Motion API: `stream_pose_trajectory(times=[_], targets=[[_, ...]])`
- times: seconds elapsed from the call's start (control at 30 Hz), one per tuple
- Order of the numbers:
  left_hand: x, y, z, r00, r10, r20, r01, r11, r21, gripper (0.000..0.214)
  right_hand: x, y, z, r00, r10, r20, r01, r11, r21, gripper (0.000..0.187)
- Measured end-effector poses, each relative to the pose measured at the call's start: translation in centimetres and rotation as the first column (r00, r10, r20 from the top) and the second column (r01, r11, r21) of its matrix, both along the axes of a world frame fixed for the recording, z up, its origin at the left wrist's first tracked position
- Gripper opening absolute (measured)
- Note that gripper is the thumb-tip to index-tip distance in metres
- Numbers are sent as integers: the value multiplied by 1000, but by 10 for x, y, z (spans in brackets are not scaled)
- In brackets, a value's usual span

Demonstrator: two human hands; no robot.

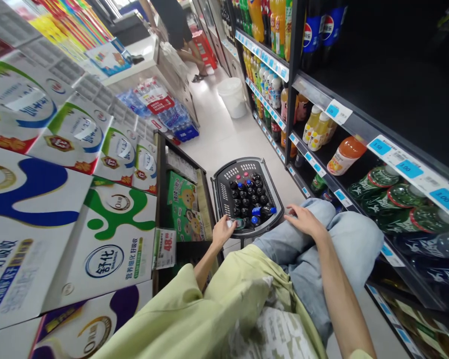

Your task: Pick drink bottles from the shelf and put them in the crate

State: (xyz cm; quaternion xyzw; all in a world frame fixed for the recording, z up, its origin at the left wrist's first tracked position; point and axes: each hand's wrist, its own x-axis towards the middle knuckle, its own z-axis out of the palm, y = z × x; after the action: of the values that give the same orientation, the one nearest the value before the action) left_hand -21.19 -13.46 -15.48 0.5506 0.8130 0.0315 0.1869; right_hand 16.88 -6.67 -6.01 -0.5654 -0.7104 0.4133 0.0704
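A shopper in a pale-green shirt crouches in a narrow shop aisle. Up the left side rise stacked milk cartons (60, 199) of glossy white cardboard, swirled in green, blue and purple with Chinese lettering. One round badge reads "舒化", and a price card (164, 248) hung beneath shows a red "48".

Opposite, dark metal shelving (314, 92) carries blue-and-white price labels, one of which (409, 169) appears to read "1.00". On the top tier stand dark cola bottles (312, 30) with the Pepsi roundel on blue wraps. Lower down, a stubby orange-capped drink bottle (346, 154) leans over beside green, red-rimmed packs (381, 192).

Shrink-wrapped packs of water (164, 112) sit below a counter, and a white plastic bucket (232, 96) stands on the pale tiled floor farther along, near another person's legs (187, 45).

In the aisle ahead of the shopper's knees is a grey perforated plastic basket (219, 194). It is packed with upright dark bottles (250, 192), most with black caps and a few with blue or red.

The left hand (222, 232) is closed around a small bottle (239, 223) lying across the basket's near edge; its label is too small to read. The right hand (303, 219) rests flat with fingers spread, holding nothing, on the knee of light-blue jeans (336, 244) just beside the basket's near right corner.
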Motion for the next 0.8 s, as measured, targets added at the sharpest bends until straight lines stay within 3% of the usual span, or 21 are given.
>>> stream_pose_trajectory(times=[0.2,0.37,0.53,0.8], targets=[[-3,10,4,991,-94,-94,85,991,-100,33,2,0,-6,1000,-19,-3,19,1000,12,37],[5,28,9,991,-55,-124,33,984,-174,39,3,1,-9,1000,-6,-15,6,999,33,37],[4,37,6,990,-83,-117,56,975,-214,43,3,1,-4,1000,6,6,-6,1000,1,41],[-25,36,3,989,44,-144,-89,944,-318,61,3,3,-3,999,29,12,-29,1000,11,42]])
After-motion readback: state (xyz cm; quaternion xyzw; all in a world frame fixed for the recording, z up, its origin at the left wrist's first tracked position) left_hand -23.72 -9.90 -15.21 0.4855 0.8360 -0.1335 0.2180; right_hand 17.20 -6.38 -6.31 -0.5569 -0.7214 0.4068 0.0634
